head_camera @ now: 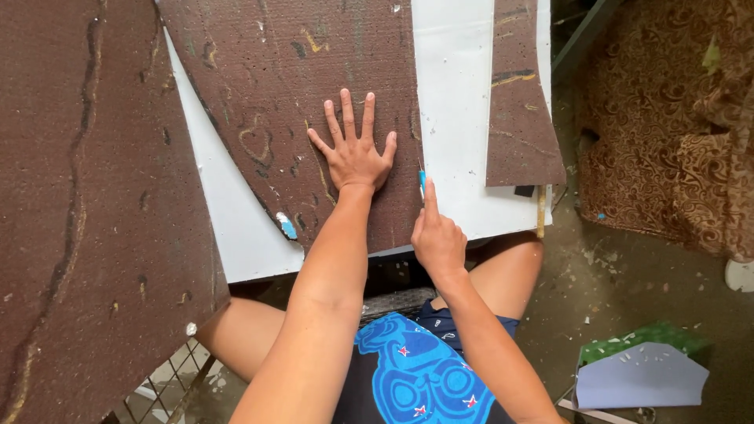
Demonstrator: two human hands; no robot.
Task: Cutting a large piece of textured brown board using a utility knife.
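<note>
My left hand (355, 153) lies open, fingers spread, flat on the brown board (314, 94). It pins that board to the white panel (455, 118) on the desk. My right hand (437, 238) is closed around a blue-handled knife (422, 182), index finger along its back. The knife sits just right of my left hand, at the board's right edge. Its long axis points away from me, along that edge.
</note>
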